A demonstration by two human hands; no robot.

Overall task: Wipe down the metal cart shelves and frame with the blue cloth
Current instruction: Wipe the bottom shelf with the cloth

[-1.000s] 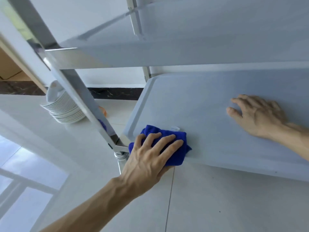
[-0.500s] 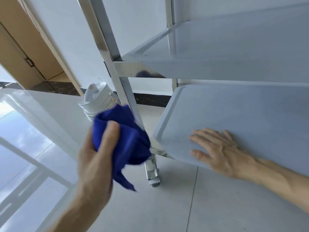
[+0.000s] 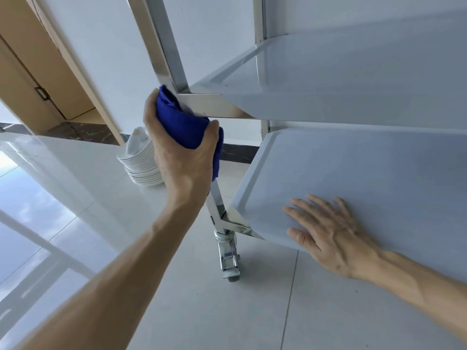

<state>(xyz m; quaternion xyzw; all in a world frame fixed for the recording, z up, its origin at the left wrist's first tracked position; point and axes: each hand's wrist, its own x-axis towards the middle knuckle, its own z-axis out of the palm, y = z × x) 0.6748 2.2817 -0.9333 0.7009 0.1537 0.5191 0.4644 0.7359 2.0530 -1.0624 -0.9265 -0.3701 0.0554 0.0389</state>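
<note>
Left hand (image 3: pixel 180 157) grips the blue cloth (image 3: pixel 184 125), fingers and thumb curled round the bunched fabric, which is wrapped around the cart's near upright post (image 3: pixel 165 50) right at the corner where the upper shelf (image 3: pixel 341 79) joins it. Cloth touches both the post and the shiny front rail of that shelf; some fabric hangs down behind the palm along the post. Right hand (image 3: pixel 331 234) lies flat on the lower shelf (image 3: pixel 353 173) near its front-left corner, fingers straight and slightly spread, palm down, holding nothing. Under that corner, a metal caster (image 3: pixel 228 258) with a brake lever stands on the pale tiled floor (image 3: pixel 227 311). Behind the left hand, a stack of white dishes (image 3: pixel 142 164) sits on the floor, near the wall. Wooden door (image 3: pixel 27 79) with a dark handle at far left.
</note>
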